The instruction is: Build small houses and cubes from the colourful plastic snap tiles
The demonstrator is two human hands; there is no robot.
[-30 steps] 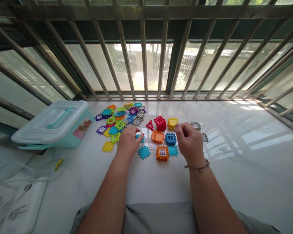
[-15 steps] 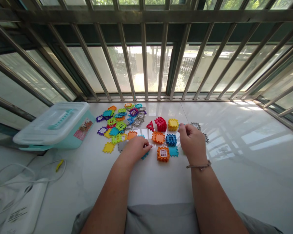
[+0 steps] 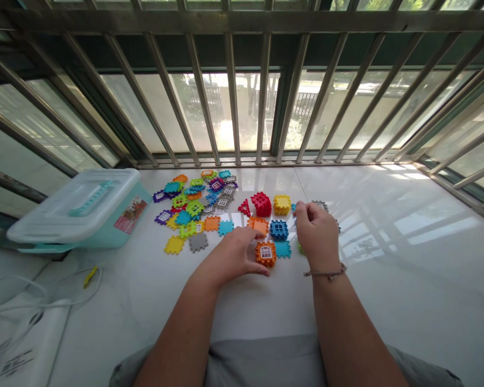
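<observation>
My left hand (image 3: pixel 234 253) curls around the orange cube with a white window (image 3: pixel 265 253) on the white tiled floor, thumb and fingers touching its left side. My right hand (image 3: pixel 317 234) is closed just right of the blue cube (image 3: pixel 279 229) and a flat teal tile (image 3: pixel 283 249), pinching a small blue piece near the yellow cube (image 3: pixel 282 204). A red cube (image 3: pixel 262 203), a red triangle (image 3: pixel 244 207) and a flat orange tile (image 3: pixel 259 224) lie just beyond my hands.
A pile of coloured interlocking tiles (image 3: pixel 193 207) spreads at the left. A teal storage box with a clear lid (image 3: pixel 80 209) stands further left. A power strip and white cables (image 3: pixel 28 333) lie at the lower left. Metal window bars (image 3: pixel 234 107) fence the far edge.
My left hand has moved right from the tile pile to the orange window cube and closed on it. My right hand has stayed near the yellow cube.
</observation>
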